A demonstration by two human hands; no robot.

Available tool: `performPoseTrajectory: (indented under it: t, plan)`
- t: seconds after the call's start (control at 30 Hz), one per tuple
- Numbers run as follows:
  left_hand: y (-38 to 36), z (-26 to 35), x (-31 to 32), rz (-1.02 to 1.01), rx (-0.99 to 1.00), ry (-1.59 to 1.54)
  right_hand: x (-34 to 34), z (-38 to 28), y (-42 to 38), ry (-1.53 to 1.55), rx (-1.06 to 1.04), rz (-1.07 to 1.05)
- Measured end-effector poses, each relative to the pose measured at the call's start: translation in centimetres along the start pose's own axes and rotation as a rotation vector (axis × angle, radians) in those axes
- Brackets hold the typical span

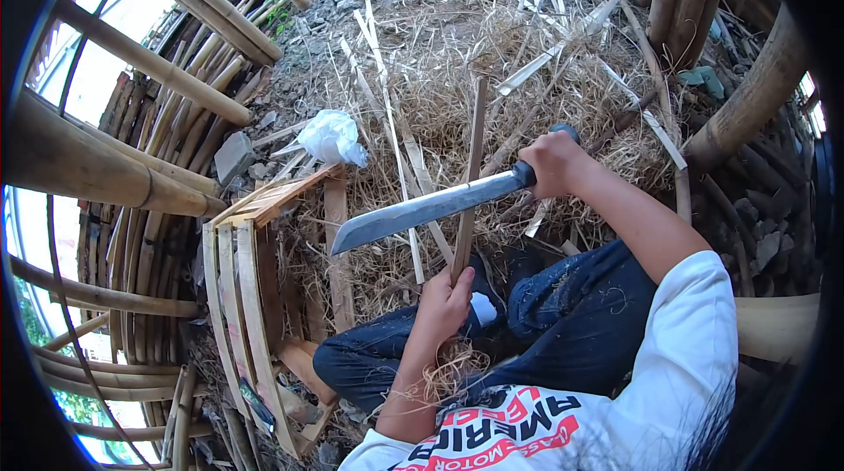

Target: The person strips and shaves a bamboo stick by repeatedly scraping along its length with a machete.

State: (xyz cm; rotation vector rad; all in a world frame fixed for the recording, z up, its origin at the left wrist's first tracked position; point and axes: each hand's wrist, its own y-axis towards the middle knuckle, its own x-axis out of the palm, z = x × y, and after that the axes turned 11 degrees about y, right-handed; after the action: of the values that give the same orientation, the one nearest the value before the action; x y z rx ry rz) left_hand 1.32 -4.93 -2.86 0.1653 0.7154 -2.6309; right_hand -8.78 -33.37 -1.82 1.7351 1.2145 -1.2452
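My right hand [556, 163] is closed round the dark handle of a large machete [422, 209], whose broad blade points left. Lower down, my left hand [444, 302] grips the near end of a narrow bamboo strip [472, 172], which stands up and away from me. The blade crosses the strip at about its middle; whether the two touch is hard to tell. Fibrous shavings [453, 370] lie on my left forearm and lap.
A slatted wooden crate [251, 295] stands at the left, with a white plastic bag [332, 137] beyond it. Shavings [440, 76] and split strips [380, 58] cover the ground ahead. Bamboo poles [114, 155] frame the left; thick posts [747, 102] rise at the right.
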Motion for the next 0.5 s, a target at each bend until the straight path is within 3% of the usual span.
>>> performPoseTrajectory:
  t: [0.5]
  plan:
    - [-0.7,0.4,-0.4,-0.012,-0.001,0.022,-1.4,1.0,0.1,-0.05,0.105,-0.111]
